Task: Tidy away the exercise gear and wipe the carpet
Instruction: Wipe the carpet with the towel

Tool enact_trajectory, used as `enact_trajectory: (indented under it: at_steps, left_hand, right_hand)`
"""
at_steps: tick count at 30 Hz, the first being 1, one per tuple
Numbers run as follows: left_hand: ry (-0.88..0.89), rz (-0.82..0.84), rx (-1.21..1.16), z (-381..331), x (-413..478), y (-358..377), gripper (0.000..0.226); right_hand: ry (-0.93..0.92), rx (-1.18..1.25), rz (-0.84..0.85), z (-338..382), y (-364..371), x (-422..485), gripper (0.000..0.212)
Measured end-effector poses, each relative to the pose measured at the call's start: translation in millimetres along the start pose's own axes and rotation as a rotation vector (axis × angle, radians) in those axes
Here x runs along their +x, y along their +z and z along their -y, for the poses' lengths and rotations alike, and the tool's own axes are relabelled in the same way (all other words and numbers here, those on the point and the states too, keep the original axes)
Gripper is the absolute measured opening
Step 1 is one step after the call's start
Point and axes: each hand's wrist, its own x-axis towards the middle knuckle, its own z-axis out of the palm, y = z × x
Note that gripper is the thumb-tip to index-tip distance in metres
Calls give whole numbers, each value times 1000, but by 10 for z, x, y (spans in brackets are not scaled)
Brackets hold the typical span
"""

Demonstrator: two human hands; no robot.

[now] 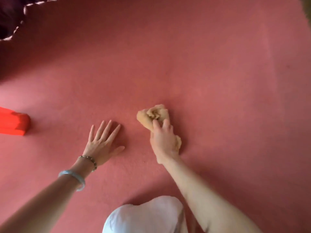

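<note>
A crumpled tan cloth [152,115] lies on the red carpet [202,73] near the middle of the view. My right hand [164,140] grips its near end, fingers curled into the folds, pressing it onto the carpet. To the left of it, my left hand [103,142] rests flat on the carpet with the fingers spread and straight; it holds nothing. A bright red-orange block [15,121] sits on the carpet at the left edge, well apart from both hands.
A dark fabric with a pale scalloped trim [11,17] hangs into the top left corner. My knee in white cloth [146,216] is at the bottom centre. Bare carpet stretches ahead and to the right.
</note>
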Motion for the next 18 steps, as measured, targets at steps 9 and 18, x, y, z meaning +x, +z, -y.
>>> enact_trajectory:
  at_steps: [9, 18]
  left_hand:
    - [-16, -6, -112, 93, 0, 71, 84]
    - [-110, -156, -191, 355, 320, -20, 96]
  right_hand:
    - [-67, 44, 43, -134, -59, 361, 35]
    - [661, -115, -236, -1909, -937, 923, 34]
